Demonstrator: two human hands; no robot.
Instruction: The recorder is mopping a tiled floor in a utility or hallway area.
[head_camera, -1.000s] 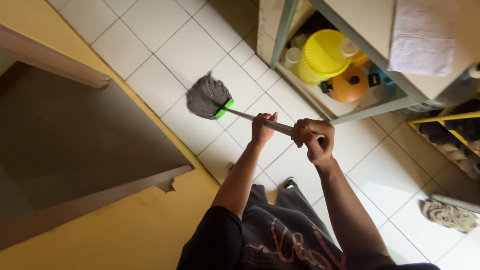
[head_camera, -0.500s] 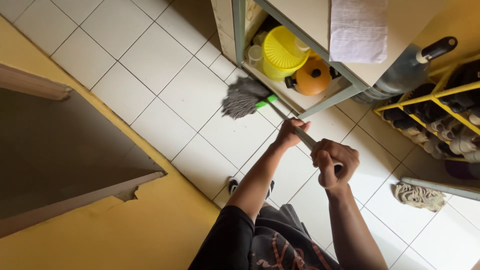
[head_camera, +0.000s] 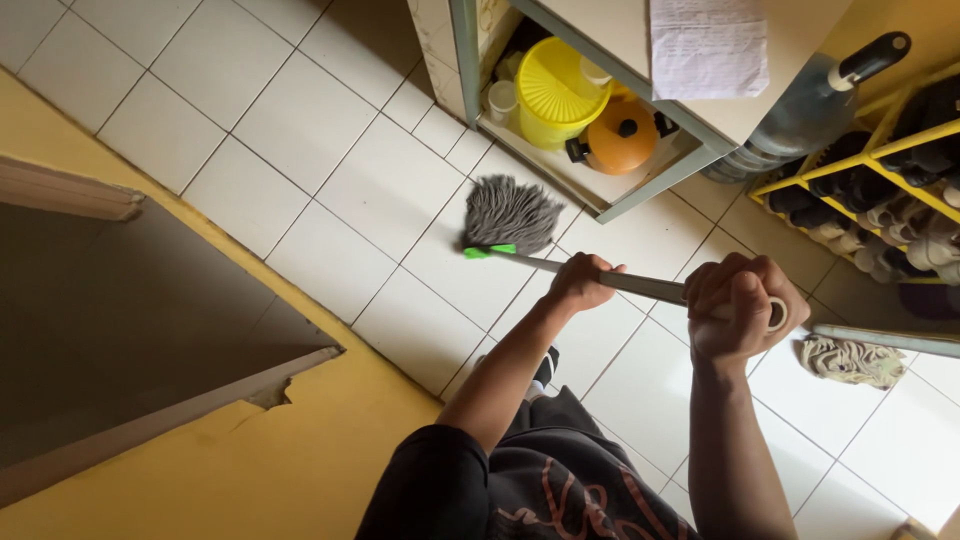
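Hands clamped on thin metal mop handle (head_camera: 640, 284): left hand (head_camera: 582, 281) mid-shaft, right hand (head_camera: 740, 306) at end. Shaggy grey string mop head (head_camera: 508, 214), green collar, on glossy white square floor tiles (head_camera: 330, 110).

**Open tile at 9–11, clutter at 12–3**

White tile floor (head_camera: 300, 130) is open from 9 to 11 o'clock of the mop head (head_camera: 510, 215). At 12 to 1, just beside it, the cabinet (head_camera: 660, 180) frame blocks, its shelf packed with a yellow tub (head_camera: 555, 90) and orange pot (head_camera: 620, 135). At 3, shoe rack (head_camera: 880, 150) and rag (head_camera: 850, 360) crowd the floor. Yellow wall (head_camera: 250, 460) closes 7 to 8.
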